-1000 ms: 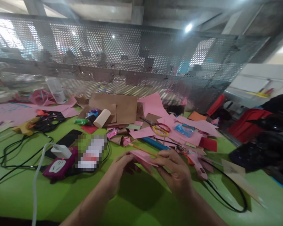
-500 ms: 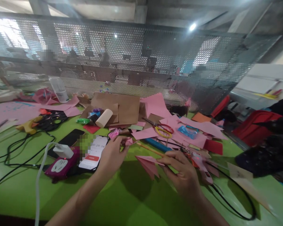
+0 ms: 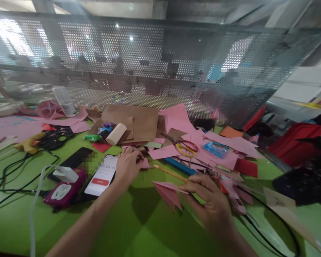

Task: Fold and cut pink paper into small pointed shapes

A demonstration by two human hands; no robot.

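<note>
My right hand [image 3: 210, 196] is closed, pinching the edge of a folded pink paper [image 3: 169, 195] with pleated, pointed flaps. A thin yellow-brown wooden stick [image 3: 171, 172], pale at its tip, runs from under the fingers of the same hand toward the left. Ahead and to the left, my left hand [image 3: 130, 164] is closed, its fingertips on a small pink paper piece [image 3: 144, 163]; the fingers partly hide it. The folded paper is held just above the green table [image 3: 149, 232].
Left of my hands lie a phone with a lit timer [image 3: 101, 178], a dark phone [image 3: 72, 162] and a purple power socket [image 3: 64, 191]. Beyond are scissors [image 3: 187, 148], a blue rod [image 3: 178, 166] and brown cardboard [image 3: 143, 123]. A corded pink glue gun [image 3: 231, 194] lies right.
My left hand has moved slightly away from me and left, carrying its fingers off the stick's tip. My right hand still holds the folded paper, a little lower in view.
</note>
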